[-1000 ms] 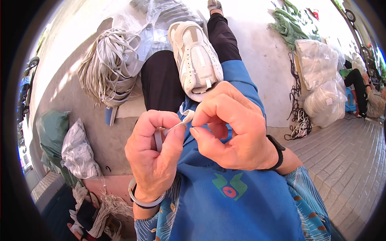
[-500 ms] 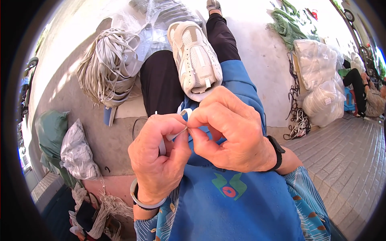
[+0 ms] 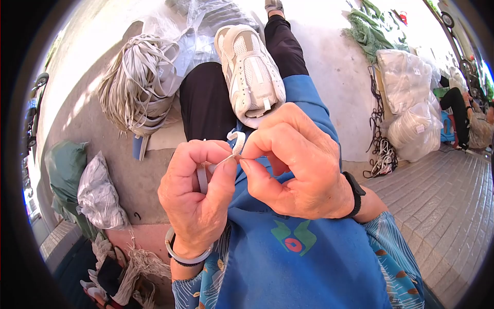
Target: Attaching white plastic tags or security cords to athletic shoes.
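My left hand [image 3: 193, 193] pinches a flat white shoelace [image 3: 239, 143] between thumb and forefinger. A loop of the lace curls up above the fingertips, and another length [image 3: 202, 177] hangs inside the curled fingers. Close beside it, my right hand [image 3: 301, 167] has thumb and forefinger pressed together on a thin bit of the lace; its exact end is hidden. Just beyond my hands, a beige and white sneaker [image 3: 252, 74] rests on my lap with its heel toward me. No lace shows across its tongue.
A thick bundle of pale laces [image 3: 136, 85] lies at the left, near clear plastic bags [image 3: 206, 33]. Further left are a green sack [image 3: 67, 170] and a grey bag [image 3: 100, 198]. Wrapped white packs [image 3: 404, 80] and dark cords [image 3: 378, 113] lie at the right. Another person [image 3: 478, 129] sits far right.
My left hand has shifted slightly left and the fingertips have drawn a little apart. The lace loop now stands up more plainly above them. The sneaker stays about where it was.
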The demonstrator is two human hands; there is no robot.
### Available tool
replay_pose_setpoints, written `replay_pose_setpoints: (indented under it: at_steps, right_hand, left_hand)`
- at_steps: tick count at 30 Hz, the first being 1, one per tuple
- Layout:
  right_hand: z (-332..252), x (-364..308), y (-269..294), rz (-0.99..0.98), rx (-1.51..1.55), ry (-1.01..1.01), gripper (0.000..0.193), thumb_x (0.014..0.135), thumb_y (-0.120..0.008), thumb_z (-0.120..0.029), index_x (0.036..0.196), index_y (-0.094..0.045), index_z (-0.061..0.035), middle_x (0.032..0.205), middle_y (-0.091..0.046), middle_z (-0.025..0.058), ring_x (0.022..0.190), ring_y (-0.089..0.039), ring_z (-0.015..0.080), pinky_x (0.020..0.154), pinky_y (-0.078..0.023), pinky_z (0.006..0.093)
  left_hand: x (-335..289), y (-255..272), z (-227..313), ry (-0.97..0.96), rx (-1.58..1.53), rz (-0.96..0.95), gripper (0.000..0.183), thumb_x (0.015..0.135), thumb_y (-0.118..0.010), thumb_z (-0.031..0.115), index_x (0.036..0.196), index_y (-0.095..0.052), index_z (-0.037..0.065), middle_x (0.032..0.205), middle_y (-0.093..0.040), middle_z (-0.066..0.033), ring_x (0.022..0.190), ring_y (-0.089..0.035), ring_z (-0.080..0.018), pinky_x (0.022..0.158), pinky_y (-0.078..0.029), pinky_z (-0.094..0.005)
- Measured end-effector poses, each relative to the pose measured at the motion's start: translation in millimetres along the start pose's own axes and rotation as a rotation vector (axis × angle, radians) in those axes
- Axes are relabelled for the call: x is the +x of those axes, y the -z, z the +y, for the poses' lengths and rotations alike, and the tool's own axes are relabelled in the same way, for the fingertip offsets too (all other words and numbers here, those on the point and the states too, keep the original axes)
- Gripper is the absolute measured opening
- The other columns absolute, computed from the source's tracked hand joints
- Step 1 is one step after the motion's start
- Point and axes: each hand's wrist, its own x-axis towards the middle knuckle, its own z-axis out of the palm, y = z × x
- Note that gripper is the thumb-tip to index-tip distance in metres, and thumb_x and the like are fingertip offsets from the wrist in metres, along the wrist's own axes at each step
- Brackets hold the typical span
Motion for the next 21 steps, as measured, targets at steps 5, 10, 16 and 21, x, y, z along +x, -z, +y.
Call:
replay_pose_setpoints:
  at_steps: [5,10,16,21]
  right_hand:
    - [3,-2,-3,0.014,0.008,0.009,0.017,0.063,-0.067,0.008,0.075,-0.06,-0.0026,0.074,-0.055,0.0044,0.046,-0.045,0.0068,0.038,-0.035,0.0213]
    - [0,0,-1,-0.011,0.005,-0.006,0.017,0.063,-0.066,0.009,0.074,-0.06,-0.0025,0.074,-0.055,0.0045,0.047,-0.045,0.0067,0.038,-0.034,0.0218]
    - [1,-3,-4,-0.028,-0.036,0.019,0.02,0.06,-0.062,0.01,0.075,-0.057,-0.0027,0.072,-0.052,0.0056,0.047,-0.045,0.0116,0.039,-0.035,0.0245]
    - [8,-2,-11,0.018,-0.116,0.131,0.022,0.057,-0.059,0.009,0.074,-0.055,-0.003,0.071,-0.05,0.0064,0.052,-0.048,0.0174,0.04,-0.037,0.0272]
  left_hand:
    - [2,1,-4,-0.041,0.02,-0.018,0.008,0.081,-0.061,-0.002,0.085,-0.055,0.0,0.081,-0.06,-0.0016,0.059,-0.044,-0.0009,0.053,-0.036,-0.0152]
    - [2,2,-2,-0.157,0.167,-0.032,0.011,0.077,-0.062,-0.005,0.083,-0.056,0.002,0.081,-0.06,-0.0036,0.057,-0.043,-0.0024,0.051,-0.035,-0.0167]
    - [3,-1,1,-0.298,0.33,-0.035,0.014,0.074,-0.06,-0.01,0.082,-0.057,0.001,0.082,-0.061,-0.0042,0.053,-0.042,-0.003,0.046,-0.033,-0.0169]
    - [5,0,-1,-0.299,0.328,-0.037,0.015,0.074,-0.061,-0.01,0.082,-0.057,0.002,0.082,-0.062,-0.0045,0.052,-0.041,-0.0032,0.046,-0.033,-0.0168]
